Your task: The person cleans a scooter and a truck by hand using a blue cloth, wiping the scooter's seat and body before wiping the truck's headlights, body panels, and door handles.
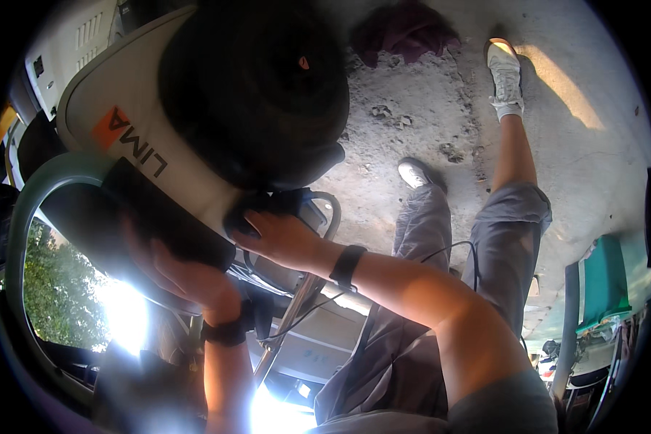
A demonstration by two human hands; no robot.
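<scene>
Cream panel (143, 105) (orange patch (108, 129)).

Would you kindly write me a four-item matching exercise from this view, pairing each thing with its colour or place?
1. right hand
2. crumpled cloth
3. shoes
4. foliage

A. white
B. green
C. beside the pale panel
D. dark purple

Pairs: 1-C, 2-D, 3-A, 4-B
</scene>
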